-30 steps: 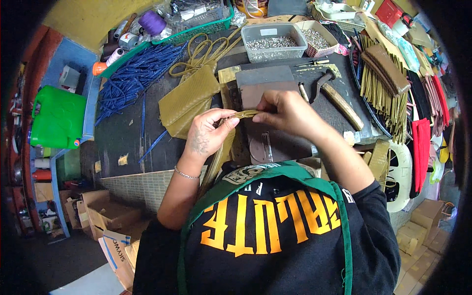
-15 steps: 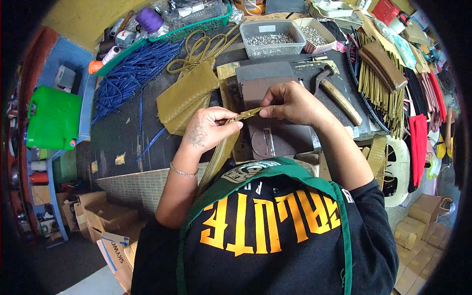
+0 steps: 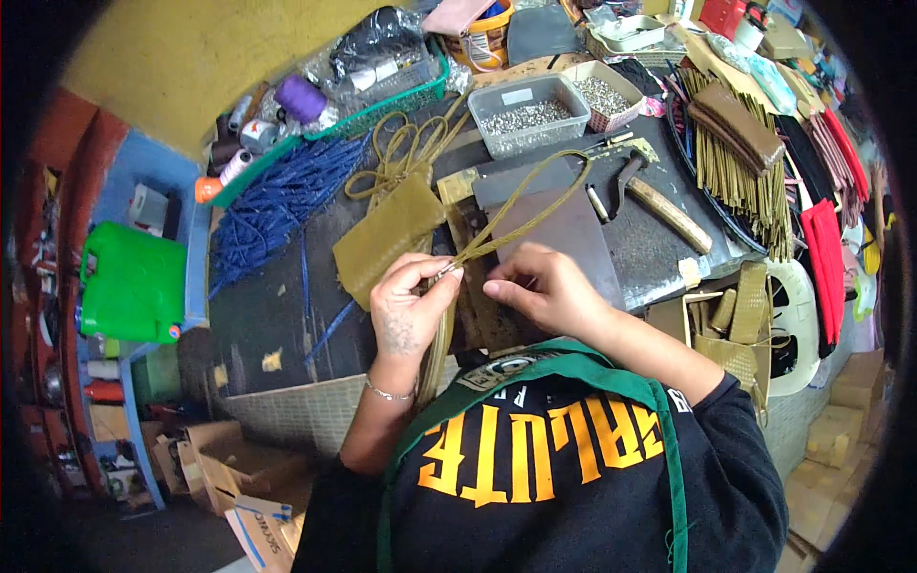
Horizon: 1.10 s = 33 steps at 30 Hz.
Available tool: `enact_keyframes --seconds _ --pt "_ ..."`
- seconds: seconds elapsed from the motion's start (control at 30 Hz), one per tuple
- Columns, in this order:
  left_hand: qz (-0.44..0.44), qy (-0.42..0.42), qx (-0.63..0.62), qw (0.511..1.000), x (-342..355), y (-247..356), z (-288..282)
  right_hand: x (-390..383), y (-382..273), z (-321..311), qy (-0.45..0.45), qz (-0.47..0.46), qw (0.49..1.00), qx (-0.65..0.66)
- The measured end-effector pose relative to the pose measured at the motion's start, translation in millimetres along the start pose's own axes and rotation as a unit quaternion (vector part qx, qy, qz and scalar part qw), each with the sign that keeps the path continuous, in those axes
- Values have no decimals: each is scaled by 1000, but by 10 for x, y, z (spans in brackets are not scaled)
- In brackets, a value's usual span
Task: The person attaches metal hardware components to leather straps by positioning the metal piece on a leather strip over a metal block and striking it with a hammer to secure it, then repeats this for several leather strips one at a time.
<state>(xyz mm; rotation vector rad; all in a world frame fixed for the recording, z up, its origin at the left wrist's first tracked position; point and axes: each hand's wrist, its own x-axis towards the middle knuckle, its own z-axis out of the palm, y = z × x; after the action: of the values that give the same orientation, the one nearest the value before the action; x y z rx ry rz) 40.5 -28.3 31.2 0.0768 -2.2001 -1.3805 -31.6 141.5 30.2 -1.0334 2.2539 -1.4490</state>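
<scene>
My left hand (image 3: 406,310) pinches an olive braided cord (image 3: 521,198) between thumb and fingertips, with a small shiny bit showing at the pinch. From there a long loop of the cord rises toward the far right, over a dark flat slab (image 3: 559,234). Below the hand, olive strands hang down against the apron. My right hand (image 3: 556,291) hovers just right of the cord, apart from it, fingers curled in toward the thumb; whatever it may hold is hidden. Beyond my left hand lies an olive woven piece (image 3: 387,239).
A hammer (image 3: 671,217) lies on the dark table right of the slab. Farther back stand a clear tub (image 3: 530,143) and a basket (image 3: 611,119) of small metal pieces. Blue strips (image 3: 277,201) lie at left, olive strips (image 3: 735,181) at right.
The hands have parted: the right has let go of the olive piece between them. A cord loop now stretches out beyond my left hand. The view has shifted somewhat.
</scene>
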Motion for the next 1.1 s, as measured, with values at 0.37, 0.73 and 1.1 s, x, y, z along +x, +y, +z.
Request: enact_keyframes --seconds 0.37,0.73,1.1 --pt "-24 -162 -35 986 17 -137 -76 100 59 437 85 38 931 352" --pt "-140 -214 -229 939 -65 -254 -88 -42 138 503 102 66 913 390" --pt "-193 -215 -267 919 -57 -161 35 -104 223 397 82 88 855 504"
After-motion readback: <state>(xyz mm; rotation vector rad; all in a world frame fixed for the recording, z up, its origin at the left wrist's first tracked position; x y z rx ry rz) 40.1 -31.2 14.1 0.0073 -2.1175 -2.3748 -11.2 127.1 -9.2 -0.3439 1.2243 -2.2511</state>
